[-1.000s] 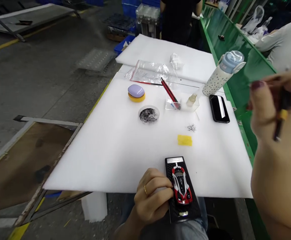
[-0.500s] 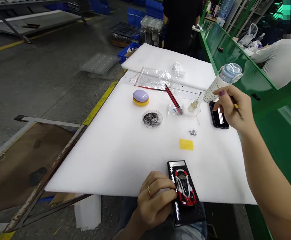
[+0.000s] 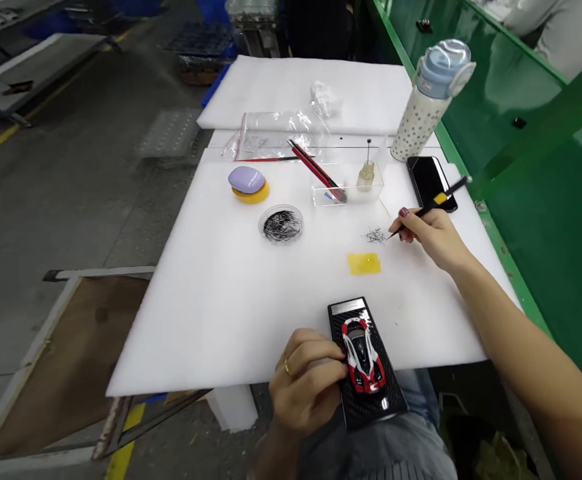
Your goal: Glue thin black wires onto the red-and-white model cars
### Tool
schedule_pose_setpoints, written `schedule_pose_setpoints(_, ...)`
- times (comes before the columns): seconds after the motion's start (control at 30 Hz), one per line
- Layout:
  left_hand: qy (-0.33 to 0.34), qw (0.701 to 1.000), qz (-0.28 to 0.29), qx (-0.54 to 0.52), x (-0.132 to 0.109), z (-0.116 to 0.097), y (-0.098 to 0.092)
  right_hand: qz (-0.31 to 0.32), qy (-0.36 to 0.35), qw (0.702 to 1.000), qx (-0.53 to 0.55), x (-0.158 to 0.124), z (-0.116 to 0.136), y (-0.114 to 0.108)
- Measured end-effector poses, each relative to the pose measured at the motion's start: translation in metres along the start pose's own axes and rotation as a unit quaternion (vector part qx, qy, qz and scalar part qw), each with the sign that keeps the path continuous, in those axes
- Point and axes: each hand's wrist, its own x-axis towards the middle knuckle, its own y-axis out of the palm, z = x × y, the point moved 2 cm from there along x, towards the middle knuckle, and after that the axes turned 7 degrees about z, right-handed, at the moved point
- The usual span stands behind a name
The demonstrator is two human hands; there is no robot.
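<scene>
At the table's near edge, my left hand (image 3: pixel 308 383) grips the side of a black display base (image 3: pixel 371 407) that carries a red, white and black model car (image 3: pixel 363 355). My right hand (image 3: pixel 433 237) is closed around black tweezers (image 3: pixel 428 207) with a yellow band. Their tip points down at a small pile of fine black slivers (image 3: pixel 375 235). Just in front of that pile lies a yellow pad (image 3: pixel 364 263). A round clear dish (image 3: pixel 281 225) full of similar black slivers sits further left.
A clear tray (image 3: pixel 331 195) holds red-and-black tweezers (image 3: pixel 321 172) and a small glass bottle (image 3: pixel 366 175). Behind my right hand are a phone (image 3: pixel 429 180) and a dotted bottle (image 3: pixel 421 110). A purple-and-yellow case (image 3: pixel 249 184) and plastic bag (image 3: pixel 281 130) lie left. A green partition (image 3: pixel 501 133) borders the right.
My right hand has come down and left from above the phone to the pile of slivers, tweezers tip lowered. My left hand still holds the base. The head view has tilted down.
</scene>
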Motion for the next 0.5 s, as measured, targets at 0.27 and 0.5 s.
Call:
schedule_pose_setpoints(0.27,-0.048,0.998,-0.003,0.042,-0.009,0.0,0.0,-0.078,0.013,0.997,0.002,0.0,-0.01,0.011)
schedule_pose_setpoints(0.5,-0.056,0.994,-0.037,0.081,-0.009,-0.001,0.003,-0.087,-0.006,0.993,-0.079,0.003,-0.018,0.007)
